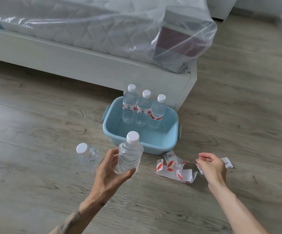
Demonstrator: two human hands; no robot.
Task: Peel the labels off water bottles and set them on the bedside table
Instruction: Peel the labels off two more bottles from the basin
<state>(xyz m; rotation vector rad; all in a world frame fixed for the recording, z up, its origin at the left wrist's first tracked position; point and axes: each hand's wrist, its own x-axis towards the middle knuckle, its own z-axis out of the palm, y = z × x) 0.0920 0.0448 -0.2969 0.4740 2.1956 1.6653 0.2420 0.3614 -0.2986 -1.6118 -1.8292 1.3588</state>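
**Head view: bare bottle held**

Left hand (109,168) grips a label-free bottle (129,156). Right hand (211,166) is over the peeled labels (179,168); whether it pinches one cannot be told. Beyond both hands, a blue tub (155,148) holds three labelled bottles (143,110).

Your left grip (109,168) held a bare bottle (129,157), just right of a second bare bottle (87,156) standing on the floor (35,132). Your right grip (211,166) hung, fingers loosely curled, over the peeled labels (177,168); whether it pinched one was unclear. Farther off, three labelled bottles (143,108) stood in the blue tub (152,147).
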